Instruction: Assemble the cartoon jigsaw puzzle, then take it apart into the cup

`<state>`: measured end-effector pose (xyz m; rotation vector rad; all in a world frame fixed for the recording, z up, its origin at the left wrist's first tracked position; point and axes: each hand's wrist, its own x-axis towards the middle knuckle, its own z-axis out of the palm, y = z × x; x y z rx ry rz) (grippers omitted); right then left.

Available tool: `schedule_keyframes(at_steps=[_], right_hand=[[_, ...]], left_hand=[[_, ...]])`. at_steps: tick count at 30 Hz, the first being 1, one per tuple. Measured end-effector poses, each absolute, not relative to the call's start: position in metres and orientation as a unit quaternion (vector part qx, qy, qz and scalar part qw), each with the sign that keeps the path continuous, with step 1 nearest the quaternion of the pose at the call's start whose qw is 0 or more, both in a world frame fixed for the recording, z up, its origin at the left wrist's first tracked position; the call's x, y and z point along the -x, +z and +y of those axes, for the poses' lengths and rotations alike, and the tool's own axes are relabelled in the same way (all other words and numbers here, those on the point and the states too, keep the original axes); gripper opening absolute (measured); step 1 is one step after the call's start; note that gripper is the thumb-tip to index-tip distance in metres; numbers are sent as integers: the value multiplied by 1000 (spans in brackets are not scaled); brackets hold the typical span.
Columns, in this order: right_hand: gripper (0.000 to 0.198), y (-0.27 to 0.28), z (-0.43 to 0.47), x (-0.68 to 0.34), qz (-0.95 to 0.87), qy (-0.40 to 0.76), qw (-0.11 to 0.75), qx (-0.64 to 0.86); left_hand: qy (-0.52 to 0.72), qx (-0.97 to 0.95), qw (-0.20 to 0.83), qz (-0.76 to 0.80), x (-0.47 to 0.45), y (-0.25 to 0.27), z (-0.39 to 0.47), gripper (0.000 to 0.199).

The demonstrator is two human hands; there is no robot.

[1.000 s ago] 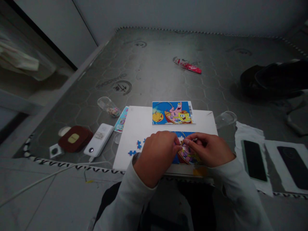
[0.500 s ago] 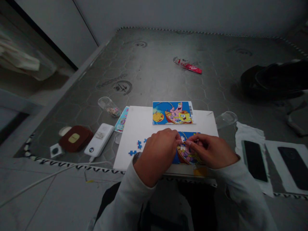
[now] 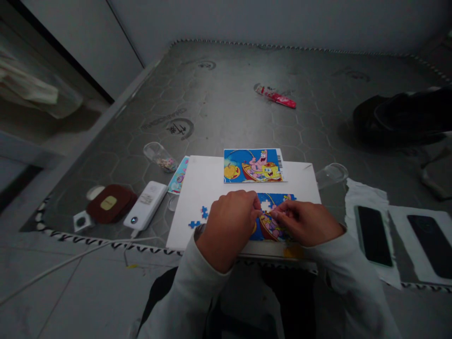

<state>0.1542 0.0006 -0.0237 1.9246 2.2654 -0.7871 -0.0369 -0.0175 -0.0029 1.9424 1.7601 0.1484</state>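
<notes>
A partly assembled jigsaw puzzle [image 3: 273,230] with a blue cartoon boat picture lies near the front edge of a white board [image 3: 205,174]. A white gap shows in its upper middle. My left hand [image 3: 229,223] is curled at the gap's left side, thumb and fingertips together; whatever they hold is hidden. From the right, my right hand [image 3: 307,222] pinches a small jigsaw piece at the gap's lower edge, mostly covered by the fingertips. Loose blue jigsaw pieces [image 3: 194,224] lie left of my left hand. Behind the puzzle rests the matching picture card [image 3: 252,165].
Left of the board are a clear tube with small pieces [image 3: 160,157], a white power bank [image 3: 145,205] with a cable and a brown case [image 3: 111,203]. At right are a clear cup [image 3: 332,175] and two phones. A red packet [image 3: 277,97] lies further back.
My right hand has moved slightly left and down, with its fingers lower over the puzzle. My left fingertips have drawn back a little left, and more of the white gap shows between the hands.
</notes>
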Motion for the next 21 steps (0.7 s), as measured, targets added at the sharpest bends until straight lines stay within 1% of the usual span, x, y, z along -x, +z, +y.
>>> schedule_keyframes(at_steps=[10, 14, 18, 21], right_hand=[[31, -22, -2, -151, 732, -225, 31, -642], [35, -21, 1, -155, 736, -256, 33, -625], [37, -15, 2, -157, 743, -272, -17, -611], [37, -10, 1, -157, 749, -290, -60, -592]], left_hand=[[41, -713, 245, 655, 35, -4, -18, 13], [64, -717, 248, 648, 36, -4, -17, 17], [143, -734, 289, 598, 36, -6, -17, 22], [166, -740, 317, 569, 35, -6, -16, 18]])
